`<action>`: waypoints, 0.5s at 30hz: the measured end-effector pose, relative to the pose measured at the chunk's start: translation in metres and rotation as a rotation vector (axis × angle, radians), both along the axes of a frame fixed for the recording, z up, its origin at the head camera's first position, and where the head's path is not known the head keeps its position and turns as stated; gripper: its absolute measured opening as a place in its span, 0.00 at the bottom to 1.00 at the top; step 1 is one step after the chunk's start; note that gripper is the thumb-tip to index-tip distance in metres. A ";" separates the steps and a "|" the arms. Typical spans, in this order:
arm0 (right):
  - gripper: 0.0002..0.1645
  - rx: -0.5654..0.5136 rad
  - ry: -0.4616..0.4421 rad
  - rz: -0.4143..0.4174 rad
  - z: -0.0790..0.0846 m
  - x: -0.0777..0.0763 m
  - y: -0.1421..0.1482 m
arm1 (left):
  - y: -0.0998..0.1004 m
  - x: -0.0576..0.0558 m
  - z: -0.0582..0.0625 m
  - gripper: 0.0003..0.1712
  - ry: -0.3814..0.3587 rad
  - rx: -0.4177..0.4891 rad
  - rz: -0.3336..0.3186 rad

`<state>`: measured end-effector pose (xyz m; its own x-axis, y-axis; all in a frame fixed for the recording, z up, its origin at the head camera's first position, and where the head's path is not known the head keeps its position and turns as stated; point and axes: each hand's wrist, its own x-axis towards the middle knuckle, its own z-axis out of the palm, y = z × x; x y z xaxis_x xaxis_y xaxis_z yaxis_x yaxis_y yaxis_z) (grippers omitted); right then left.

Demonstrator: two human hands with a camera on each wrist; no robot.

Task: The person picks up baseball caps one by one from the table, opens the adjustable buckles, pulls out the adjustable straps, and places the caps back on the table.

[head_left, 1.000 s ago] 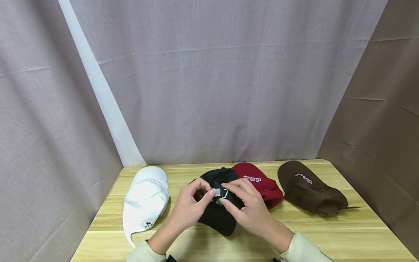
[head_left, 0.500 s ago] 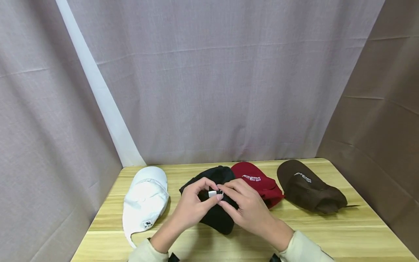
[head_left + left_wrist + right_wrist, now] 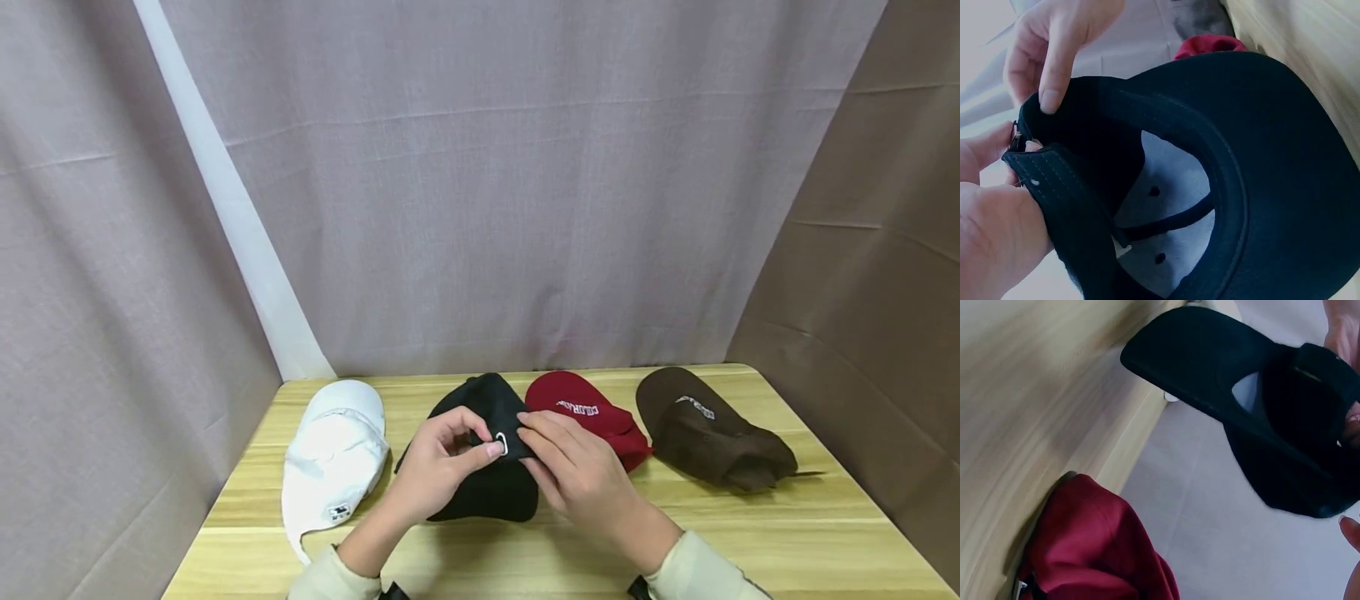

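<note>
Pale wooden tabletop (image 3: 787, 550) underlies the black baseball cap (image 3: 489, 490), located between the fingers (image 3: 472, 457) of 2 hands: left hand (image 3: 435, 462) pinching at its metal buckle (image 3: 506, 442), right hand (image 3: 576, 465) pinching the rim (image 3: 1094, 87) just beside; ideally, hold the rim taut and buckle flat.

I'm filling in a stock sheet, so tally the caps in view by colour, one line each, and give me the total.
White cap: 1
Black cap: 1
Red cap: 1
Brown cap: 1
Total: 4
</note>
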<state>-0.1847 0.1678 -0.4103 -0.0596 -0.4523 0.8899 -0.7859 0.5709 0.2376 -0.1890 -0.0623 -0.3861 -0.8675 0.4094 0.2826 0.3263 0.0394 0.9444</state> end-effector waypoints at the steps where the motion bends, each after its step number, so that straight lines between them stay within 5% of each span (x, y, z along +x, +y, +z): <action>1: 0.18 -0.011 0.004 0.008 0.000 0.000 0.001 | -0.001 0.000 0.000 0.09 -0.012 0.015 -0.009; 5: 0.16 -0.016 0.011 0.045 -0.001 -0.001 0.002 | -0.002 0.001 0.002 0.09 -0.036 0.024 -0.017; 15: 0.15 -0.006 0.012 0.074 -0.002 0.000 -0.005 | 0.001 0.001 0.000 0.10 -0.044 -0.075 0.104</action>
<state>-0.1849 0.1632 -0.4118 -0.0151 -0.4495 0.8932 -0.8230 0.5128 0.2442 -0.1876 -0.0616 -0.3862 -0.9172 0.3350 0.2158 0.2754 0.1415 0.9508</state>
